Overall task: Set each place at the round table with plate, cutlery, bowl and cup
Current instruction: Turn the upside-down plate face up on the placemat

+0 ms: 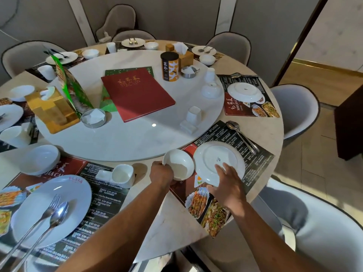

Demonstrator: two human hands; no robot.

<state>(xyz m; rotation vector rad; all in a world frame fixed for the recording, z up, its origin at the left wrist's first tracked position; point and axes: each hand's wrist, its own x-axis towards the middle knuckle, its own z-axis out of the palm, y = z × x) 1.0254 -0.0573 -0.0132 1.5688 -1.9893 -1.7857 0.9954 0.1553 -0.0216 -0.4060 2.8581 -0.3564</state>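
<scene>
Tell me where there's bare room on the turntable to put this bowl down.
The near arc of the turntable is bare, bordered by the red menu, the metal napkin dish and the white cup. The left side is crowded by the wooden holder, the far right by the orange canister and cups. The left hand holds the bowl.

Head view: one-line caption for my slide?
Left hand holds a bowl, right hand an upside-down plate over the placemat.

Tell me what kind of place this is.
Most likely a private dining room in a Chinese restaurant: a round table with a marble turntable, a red menu on it, and printed menu placemats at each seat.
</scene>
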